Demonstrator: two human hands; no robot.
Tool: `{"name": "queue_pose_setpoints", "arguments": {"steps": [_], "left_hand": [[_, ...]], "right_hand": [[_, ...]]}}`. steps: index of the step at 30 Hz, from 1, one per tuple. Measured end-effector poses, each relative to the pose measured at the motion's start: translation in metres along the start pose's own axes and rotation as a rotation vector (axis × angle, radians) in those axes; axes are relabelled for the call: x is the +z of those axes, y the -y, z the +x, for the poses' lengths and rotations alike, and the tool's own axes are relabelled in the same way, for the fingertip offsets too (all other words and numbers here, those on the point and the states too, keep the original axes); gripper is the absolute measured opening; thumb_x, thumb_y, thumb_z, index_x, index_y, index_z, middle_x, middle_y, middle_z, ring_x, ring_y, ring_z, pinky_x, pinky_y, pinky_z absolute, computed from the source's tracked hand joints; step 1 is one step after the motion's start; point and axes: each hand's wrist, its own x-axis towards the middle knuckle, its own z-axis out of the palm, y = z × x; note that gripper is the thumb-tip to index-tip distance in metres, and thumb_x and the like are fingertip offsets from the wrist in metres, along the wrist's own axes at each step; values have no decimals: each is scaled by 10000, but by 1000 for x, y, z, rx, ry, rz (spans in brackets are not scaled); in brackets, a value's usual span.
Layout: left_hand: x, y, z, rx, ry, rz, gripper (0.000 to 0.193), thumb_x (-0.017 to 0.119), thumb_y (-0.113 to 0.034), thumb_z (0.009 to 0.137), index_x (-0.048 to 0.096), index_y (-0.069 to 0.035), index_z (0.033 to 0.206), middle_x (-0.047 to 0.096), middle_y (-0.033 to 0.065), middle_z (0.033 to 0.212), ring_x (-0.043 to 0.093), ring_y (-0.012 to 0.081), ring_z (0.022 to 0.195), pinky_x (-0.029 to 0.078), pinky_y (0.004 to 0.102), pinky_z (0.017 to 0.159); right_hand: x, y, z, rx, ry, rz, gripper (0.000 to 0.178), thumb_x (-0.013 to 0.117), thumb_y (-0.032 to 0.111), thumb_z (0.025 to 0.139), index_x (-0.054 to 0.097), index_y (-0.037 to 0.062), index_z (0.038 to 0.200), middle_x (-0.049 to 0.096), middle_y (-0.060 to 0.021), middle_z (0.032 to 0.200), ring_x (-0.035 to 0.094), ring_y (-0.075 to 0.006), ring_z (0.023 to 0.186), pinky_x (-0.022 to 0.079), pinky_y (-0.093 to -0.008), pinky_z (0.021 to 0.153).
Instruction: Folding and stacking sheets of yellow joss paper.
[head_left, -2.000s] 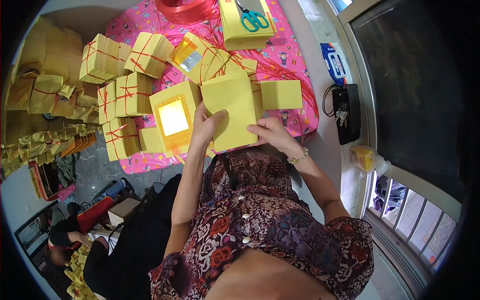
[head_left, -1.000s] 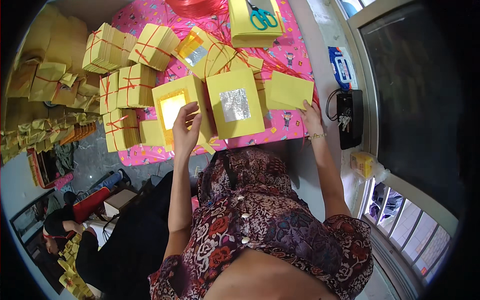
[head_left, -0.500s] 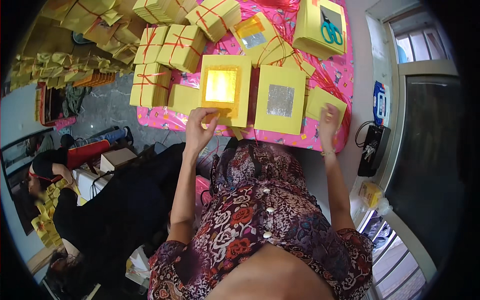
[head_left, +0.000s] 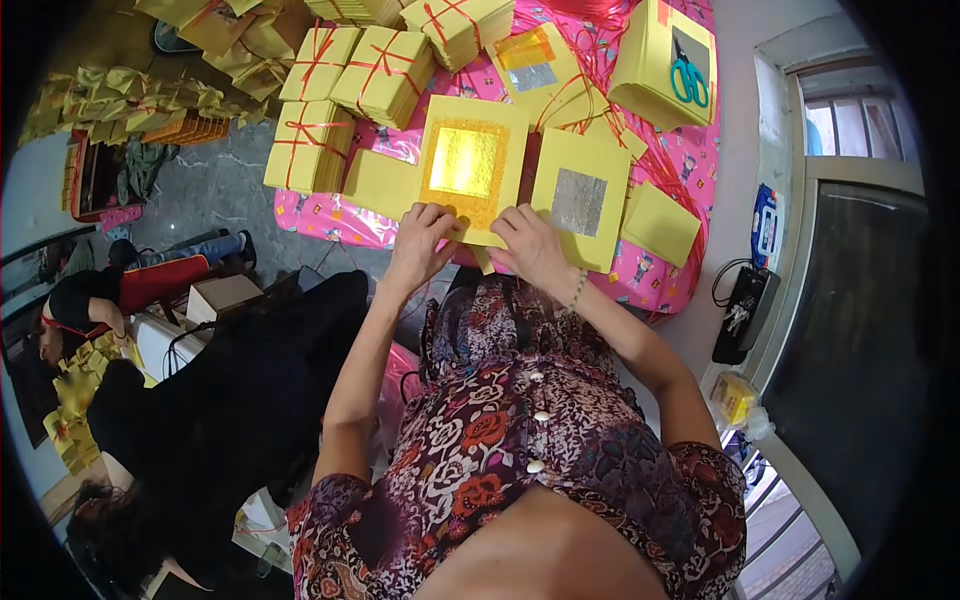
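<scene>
A stack of yellow paper with a gold foil square (head_left: 470, 165) lies on the pink patterned cloth (head_left: 330, 220). My left hand (head_left: 420, 245) grips its near edge. My right hand (head_left: 528, 245) holds that same edge from the right, fingers curled on the paper. Right beside it lies a second yellow stack with a silver foil square (head_left: 582, 200). Plain yellow stacks lie at the left (head_left: 380, 185) and right (head_left: 660, 222) of these.
Several yellow bundles tied with red string (head_left: 345, 90) stand at the back left. Teal scissors (head_left: 688, 80) rest on a tall yellow stack at the back right. Another person (head_left: 120, 300) lies on the floor at my left. A window frame (head_left: 800, 260) runs along the right.
My right hand has come from the plain stack at the right to the near edge of the gold foil stack. The silver foil stack now lies flat on the cloth.
</scene>
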Motion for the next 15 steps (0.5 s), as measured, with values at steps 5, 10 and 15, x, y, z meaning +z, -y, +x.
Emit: {"name": "queue_pose_setpoints", "arguments": {"steps": [5, 10, 15], "left_hand": [[-12, 10, 8, -36, 42, -199, 230, 786, -138, 732, 715, -81, 943, 663, 57, 962, 593, 277, 929, 493, 376, 803], [-14, 25, 23, -117, 146, -355, 134, 763, -207, 801, 730, -85, 845, 692, 43, 853, 631, 235, 875, 502, 348, 787], [-12, 34, 32, -215, 256, -494, 156, 762, -209, 828, 730, -59, 859, 695, 55, 774, 656, 170, 735, 510, 306, 689]], "right_hand": [[-12, -13, 9, 140, 8, 324, 182, 764, 252, 781, 702, 82, 789, 603, -70, 815, 567, -245, 813, 487, -377, 715], [-9, -23, 16, 297, 59, 456, 197, 756, 244, 812, 728, 53, 778, 634, -81, 796, 622, -231, 741, 513, -349, 676], [-7, -24, 19, 367, 94, 527, 212, 757, 223, 834, 728, 13, 827, 646, -79, 809, 661, -181, 700, 529, -307, 637]]}}
